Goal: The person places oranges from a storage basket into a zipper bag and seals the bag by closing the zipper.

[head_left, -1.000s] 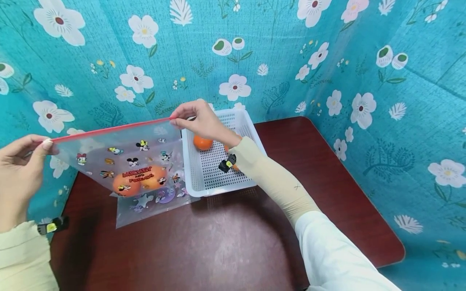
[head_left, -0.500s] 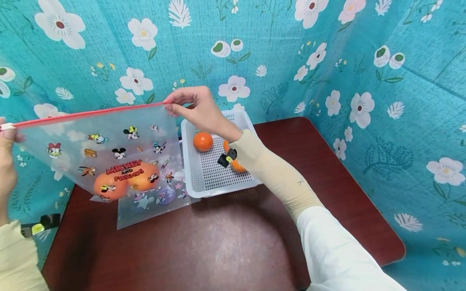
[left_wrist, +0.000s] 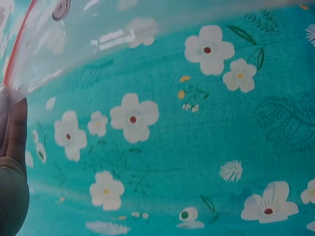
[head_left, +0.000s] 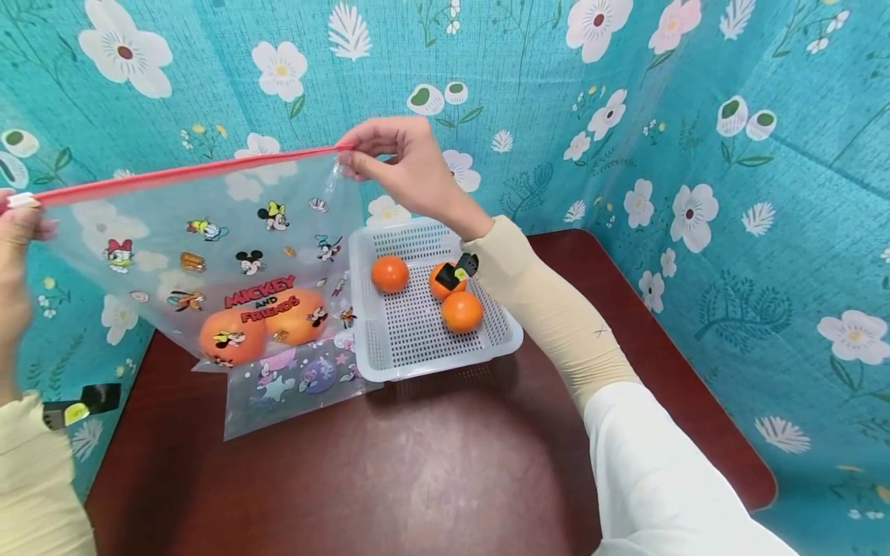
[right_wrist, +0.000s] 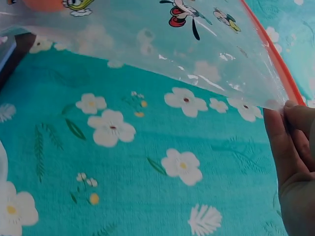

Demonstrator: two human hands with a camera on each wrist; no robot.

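A clear zip bag (head_left: 167,247) with a red top strip and cartoon prints hangs stretched between both hands. Two oranges (head_left: 232,336) lie at its bottom, seen through the film. My left hand (head_left: 15,255) pinches the strip's left end beside a white slider (head_left: 22,200), and is partly cut off by the frame edge. At the strip's other end, my right hand (head_left: 410,162) pinches the top corner between thumb and fingers; the right wrist view shows that hand (right_wrist: 298,147) at the red strip.
A white perforated basket (head_left: 368,340) stands on the dark red table (head_left: 431,463), holding several oranges (head_left: 462,312). Another clear printed bag (head_left: 278,401) lies flat on the table, partly behind the held one. A teal floral cloth (head_left: 528,46) hangs behind and at the right.
Both hands first spread apart, the left going further left, and the bag was pulled taut. The bag has since been raised, the right hand higher, uncovering more oranges in the basket.
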